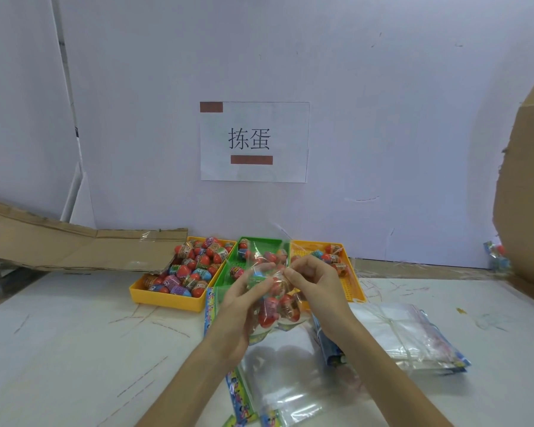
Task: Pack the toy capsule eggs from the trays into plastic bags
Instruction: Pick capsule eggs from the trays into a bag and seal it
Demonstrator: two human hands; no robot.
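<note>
Your clear bag (278, 291), held up before you, carries red-and-blue capsule eggs (267, 315). The left yellow tray (167, 298) is heaped; the green tray (261, 241) and right yellow tray (354, 283) hold few.

Red and blue eggs (195, 269) fill a yellow tray (167, 298); beside it, a green tray (261, 241) and an orange tray (353, 285).

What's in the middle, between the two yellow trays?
A green tray sits between the left yellow tray and the right yellow tray. A few toy eggs lie in it. The filled bag hides part of it in the head view.
</note>
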